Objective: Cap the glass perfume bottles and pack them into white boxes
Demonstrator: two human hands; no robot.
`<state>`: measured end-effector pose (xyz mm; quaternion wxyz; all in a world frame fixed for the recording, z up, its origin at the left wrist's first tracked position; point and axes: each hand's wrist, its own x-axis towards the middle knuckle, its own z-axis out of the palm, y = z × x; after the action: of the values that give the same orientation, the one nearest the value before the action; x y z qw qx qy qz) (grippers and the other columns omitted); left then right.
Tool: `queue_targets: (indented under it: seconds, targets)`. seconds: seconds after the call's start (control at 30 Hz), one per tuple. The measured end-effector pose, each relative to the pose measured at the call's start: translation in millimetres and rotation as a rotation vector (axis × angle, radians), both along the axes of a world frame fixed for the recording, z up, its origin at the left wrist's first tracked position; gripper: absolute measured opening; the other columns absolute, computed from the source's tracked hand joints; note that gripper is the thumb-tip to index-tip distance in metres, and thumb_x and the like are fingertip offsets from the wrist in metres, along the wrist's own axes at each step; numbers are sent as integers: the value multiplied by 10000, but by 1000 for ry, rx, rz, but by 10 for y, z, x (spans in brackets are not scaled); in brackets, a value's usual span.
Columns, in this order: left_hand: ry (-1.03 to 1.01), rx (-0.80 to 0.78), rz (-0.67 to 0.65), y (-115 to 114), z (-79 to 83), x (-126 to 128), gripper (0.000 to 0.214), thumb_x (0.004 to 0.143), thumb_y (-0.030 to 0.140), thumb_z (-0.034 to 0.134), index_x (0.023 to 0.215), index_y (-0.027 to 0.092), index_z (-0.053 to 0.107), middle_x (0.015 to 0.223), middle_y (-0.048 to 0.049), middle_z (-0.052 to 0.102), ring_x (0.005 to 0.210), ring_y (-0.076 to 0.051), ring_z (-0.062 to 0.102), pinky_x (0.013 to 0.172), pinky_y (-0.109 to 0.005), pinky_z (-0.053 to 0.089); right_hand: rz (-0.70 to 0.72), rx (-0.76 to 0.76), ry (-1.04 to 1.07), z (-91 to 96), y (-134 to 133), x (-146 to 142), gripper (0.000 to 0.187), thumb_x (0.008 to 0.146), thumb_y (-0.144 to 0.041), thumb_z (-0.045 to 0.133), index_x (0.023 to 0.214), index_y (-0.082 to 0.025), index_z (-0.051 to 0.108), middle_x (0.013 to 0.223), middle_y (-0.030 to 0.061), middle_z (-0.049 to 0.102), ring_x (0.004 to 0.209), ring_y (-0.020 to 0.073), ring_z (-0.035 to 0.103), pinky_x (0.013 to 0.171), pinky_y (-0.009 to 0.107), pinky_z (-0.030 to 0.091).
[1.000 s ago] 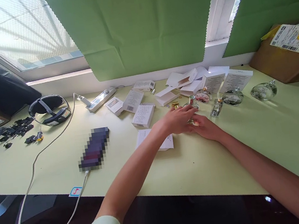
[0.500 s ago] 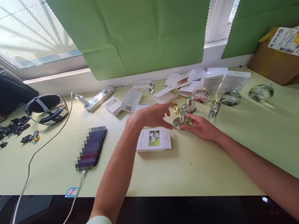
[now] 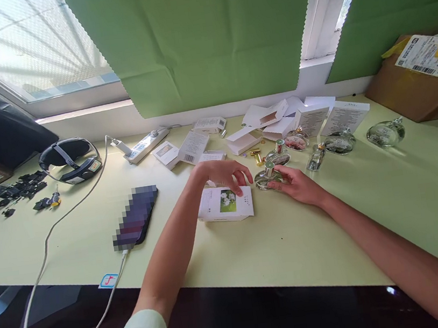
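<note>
My right hand has its thumb and fingers closed on the side of a round clear perfume bottle with a silvery cap, standing on the table. My left hand hangs over a white box printed with white flowers on green. Its fingers are curved and apart, holding nothing, and the thumb tip is at the box's top face. Just behind the held bottle are another perfume bottle and several small gold caps.
More perfume bottles stand to the right, including a round one. Opened white cartons lie at the back. A phone on a white cable, a power strip and a headset are on the left; a cardboard box stands at the right.
My left hand has moved down and slightly left from beside the bottle and gold caps, onto the flower box. My right hand keeps its hold on the bottle.
</note>
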<state>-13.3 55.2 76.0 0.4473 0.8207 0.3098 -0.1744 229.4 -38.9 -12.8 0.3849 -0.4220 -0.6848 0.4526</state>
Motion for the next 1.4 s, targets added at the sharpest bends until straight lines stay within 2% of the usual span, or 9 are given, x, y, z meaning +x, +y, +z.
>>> queue_targets:
  seconds: [0.17, 0.3, 0.47, 0.6, 0.73, 0.9, 1.07, 1.2, 1.4]
  targets:
    - [-110, 3, 32, -12, 33, -22, 504, 677, 384, 786, 1142, 240, 653, 1083, -20, 712, 982, -189, 655, 807, -288, 499, -24, -12, 62, 52, -4, 6, 417, 834, -497, 686, 1137, -211, 657, 1098, 60, 702, 1013, 238, 648, 917, 377, 513]
    - [-301, 106, 116, -103, 244, -33, 506, 766, 331, 724, 1255, 260, 615, 1140, -25, 678, 1058, -180, 628, 867, -289, 510, -74, 0, 200, 182, -22, 50, 387, 843, -444, 699, 1175, -252, 650, 1193, 48, 684, 1129, 247, 629, 1001, 413, 494]
    - [-561, 245, 171, -302, 508, 31, 413, 822, 281, 675, 1228, 243, 615, 1274, -28, 629, 1165, -172, 579, 979, -306, 493, -283, 190, 267, 424, -66, 185, 330, 849, -417, 698, 1153, -296, 664, 1284, 31, 651, 1300, 265, 533, 1117, 448, 408]
    - [-557, 377, 125, -420, 542, 125, 277, 839, 237, 630, 1113, 197, 626, 1205, -43, 641, 1073, -154, 597, 907, -290, 499, -387, 275, 448, 695, -34, 245, 252, 863, -418, 676, 1082, -299, 642, 1206, 35, 668, 1175, 268, 623, 948, 463, 551]
    - [-392, 558, -7, -468, 527, 193, 207, 842, 223, 604, 1046, 195, 629, 1052, -35, 653, 907, -149, 585, 763, -280, 453, -301, 306, 451, 1047, 48, 199, 216, 865, -414, 675, 1037, -295, 622, 1085, 14, 653, 996, 225, 685, 707, 372, 636]
    - [-380, 629, -84, -489, 579, 192, 190, 856, 192, 581, 1038, 185, 635, 1069, -54, 615, 901, -151, 565, 776, -277, 431, -208, 298, 288, 1327, 180, 65, 273, 856, -492, 667, 1050, -306, 620, 1006, 6, 594, 896, 198, 666, 540, 300, 632]
    - [-337, 648, -89, -478, 598, 130, 249, 882, 214, 585, 1121, 190, 651, 1048, -62, 626, 943, -166, 567, 843, -276, 428, -37, 181, 190, 1309, 306, -29, 349, 869, -558, 621, 1134, -343, 550, 1013, -7, 577, 724, 161, 677, 571, 333, 633]
    - [-274, 632, -64, -490, 611, 105, 311, 902, 258, 589, 1206, 241, 650, 1015, -53, 641, 957, -176, 580, 811, -259, 434, 69, 141, 85, 1264, 315, -48, 361, 868, -553, 622, 1138, -343, 504, 1131, -5, 571, 698, 147, 676, 613, 349, 630]
    - [-252, 602, -66, -540, 661, 117, 253, 898, 259, 598, 1132, 244, 693, 916, -46, 633, 968, -193, 575, 777, -258, 440, 106, 88, -58, 1265, 302, 15, 308, 896, -506, 602, 1111, -322, 483, 1100, -5, 590, 704, 158, 671, 645, 353, 604]
